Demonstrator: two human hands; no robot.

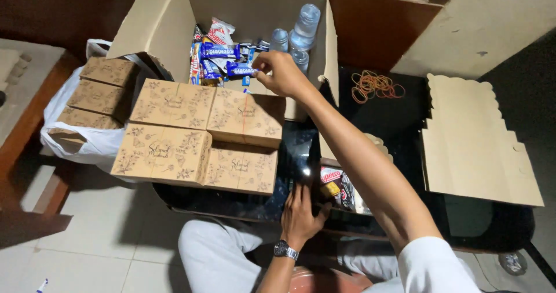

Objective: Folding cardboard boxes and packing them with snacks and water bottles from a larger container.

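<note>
My right hand [279,73] reaches into a large open cardboard box [168,20], fingers pinched on a blue snack packet [240,70] among several wrapped snacks [215,52]. Clear water bottles [304,26] stand in the same box, just right of the hand. My left hand [301,212], with a wristwatch, lies flat with fingers spread on the near edge of the black table [405,125]. It touches an open small box [341,190] that holds a red snack packet.
Several closed brown printed boxes [168,154] are stacked on the table's left. More of them sit in a white plastic bag [87,142] further left. Orange rubber bands [376,85] and a flat unfolded box blank [469,148] lie at right. Tiled floor below.
</note>
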